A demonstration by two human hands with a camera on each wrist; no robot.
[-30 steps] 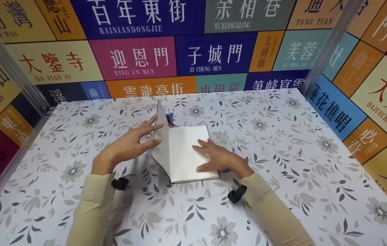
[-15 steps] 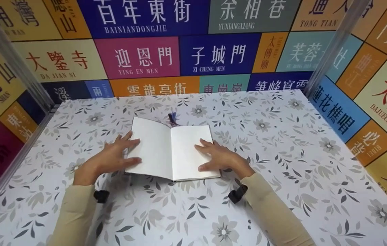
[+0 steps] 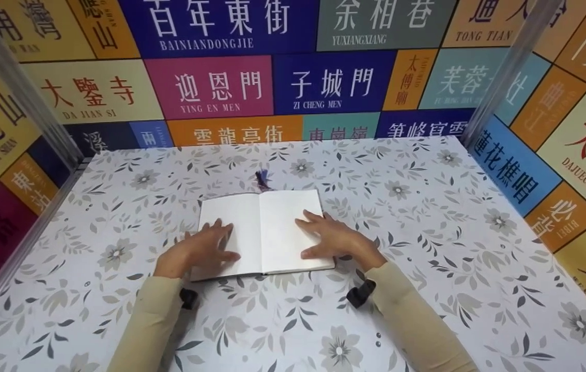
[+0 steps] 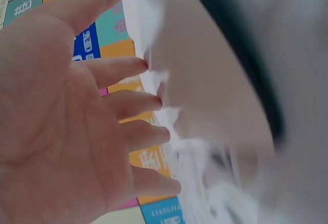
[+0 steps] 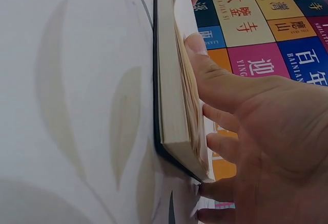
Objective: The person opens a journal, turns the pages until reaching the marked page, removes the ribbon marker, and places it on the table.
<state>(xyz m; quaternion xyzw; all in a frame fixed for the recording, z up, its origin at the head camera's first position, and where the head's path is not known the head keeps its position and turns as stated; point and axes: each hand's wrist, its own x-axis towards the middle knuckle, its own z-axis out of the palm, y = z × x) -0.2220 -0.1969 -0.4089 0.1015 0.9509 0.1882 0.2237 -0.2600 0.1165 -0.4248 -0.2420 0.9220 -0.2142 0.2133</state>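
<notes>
Both the left hand and right hand are pressing flat, fingers released, on the blank notebook; wall signs are reading "ZI CHENG MEN".

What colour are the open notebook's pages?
Plain white and unmarked, on the notebook; clearest in the head view.

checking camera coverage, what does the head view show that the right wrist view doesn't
Only the head view shows the left hand flat on the left page, the whole open white blank-paged notebook and the purple tassel beyond it. Only the right wrist view shows the page-block edge and dark cover underneath. Both show the right hand pressing the right page on the floral-patterned table.
</notes>
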